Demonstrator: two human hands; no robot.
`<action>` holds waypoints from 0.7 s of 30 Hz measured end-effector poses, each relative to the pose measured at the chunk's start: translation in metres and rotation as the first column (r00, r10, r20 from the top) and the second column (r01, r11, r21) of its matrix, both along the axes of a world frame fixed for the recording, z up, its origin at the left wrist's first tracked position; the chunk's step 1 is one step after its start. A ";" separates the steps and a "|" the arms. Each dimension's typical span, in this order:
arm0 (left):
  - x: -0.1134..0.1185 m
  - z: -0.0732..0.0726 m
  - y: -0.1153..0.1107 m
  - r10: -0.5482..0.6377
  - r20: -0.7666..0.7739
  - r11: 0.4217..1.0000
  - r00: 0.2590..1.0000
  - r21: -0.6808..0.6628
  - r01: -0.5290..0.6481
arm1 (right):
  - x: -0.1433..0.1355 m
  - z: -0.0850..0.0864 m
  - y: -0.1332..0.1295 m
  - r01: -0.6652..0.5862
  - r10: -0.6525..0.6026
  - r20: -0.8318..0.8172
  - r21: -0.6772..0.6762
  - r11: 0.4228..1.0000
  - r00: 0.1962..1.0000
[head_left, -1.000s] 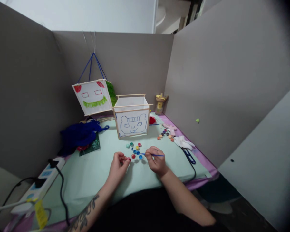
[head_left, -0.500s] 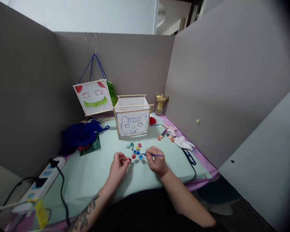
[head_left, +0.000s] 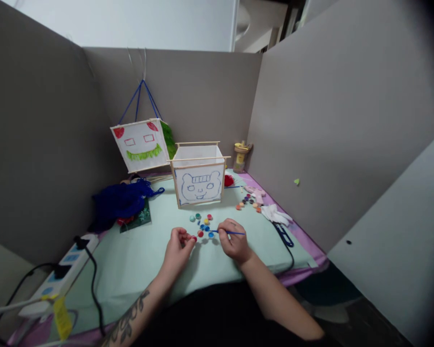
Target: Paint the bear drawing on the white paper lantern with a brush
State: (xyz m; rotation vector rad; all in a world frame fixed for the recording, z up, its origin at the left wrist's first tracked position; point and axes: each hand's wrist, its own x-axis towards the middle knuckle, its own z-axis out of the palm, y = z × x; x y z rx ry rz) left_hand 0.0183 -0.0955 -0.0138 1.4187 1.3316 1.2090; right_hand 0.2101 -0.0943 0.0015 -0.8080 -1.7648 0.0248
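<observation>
My left hand (head_left: 180,245) is closed in a pinch on a small red paint pot (head_left: 194,239), close above the table. In my right hand (head_left: 234,239) a thin paintbrush (head_left: 235,233) with a blue handle is gripped like a pen. Its tip points left, at a blue paint pot (head_left: 207,229); whether it touches the paint is too small to tell. Several other little pots lie around, among them a light-blue pot (head_left: 211,235), a red pot (head_left: 200,233) and a yellow pot (head_left: 206,221). Behind them stands a white box lantern (head_left: 200,187) with a blue-outlined bear face and wooden sticks.
A second painted lantern (head_left: 141,144) hangs by blue cords at back left. Blue yarn (head_left: 119,200) lies beneath it. White gloves (head_left: 276,214) and more paint pots (head_left: 248,198) are at right. A power strip (head_left: 63,272) with cables runs along the left edge. Grey partitions (head_left: 325,120) enclose the table.
</observation>
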 end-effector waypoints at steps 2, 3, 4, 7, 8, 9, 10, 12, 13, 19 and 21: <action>0.000 0.002 -0.001 -0.001 0.008 1.000 1.000 0.003 0.001 | 0.000 0.000 0.000 -0.006 0.006 0.003 -0.002 1.000 1.000; 0.001 0.002 -0.001 -0.002 0.016 1.000 1.000 0.003 0.001 | 0.000 -0.001 0.000 -0.007 0.007 0.000 -0.001 1.000 1.000; 0.001 0.003 -0.001 0.000 0.022 1.000 1.000 0.002 0.000 | 0.000 -0.001 0.001 -0.009 0.009 -0.002 0.000 1.000 1.000; 0.001 0.004 -0.001 -0.001 0.022 1.000 1.000 -0.010 0.001 | 0.001 -0.002 0.001 -0.020 0.020 0.010 0.000 1.000 1.000; 0.001 0.003 -0.001 -0.003 0.015 1.000 1.000 -0.011 0.003 | 0.001 -0.003 0.001 -0.023 0.023 0.012 -0.001 1.000 1.000; 0.001 0.003 -0.001 -0.002 0.009 1.000 1.000 -0.011 0.002 | 0.001 -0.003 0.001 -0.022 0.022 0.008 0.001 1.000 1.000; 0.001 0.003 -0.001 -0.001 0.003 1.000 1.000 -0.007 0.001 | 0.001 -0.003 0.001 -0.018 0.018 -0.001 0.006 1.000 1.000; 0.000 0.002 0.000 0.000 -0.008 1.000 1.000 0.002 0.000 | 0.001 -0.002 0.000 -0.005 0.005 -0.020 0.023 1.000 1.000; 0.000 0.002 0.000 0.000 -0.012 1.000 1.000 0.006 0.000 | 0.001 -0.002 0.000 0.001 0.000 -0.024 0.029 1.000 1.000; 0.001 0.002 -0.001 -0.004 -0.036 1.000 0.999 0.005 0.004 | 0.000 -0.002 0.001 0.039 -0.039 0.012 0.019 0.999 0.999; 0.001 0.002 -0.001 -0.005 -0.041 1.000 0.999 0.006 0.006 | 0.000 -0.002 0.002 0.057 -0.057 0.026 0.014 0.998 0.998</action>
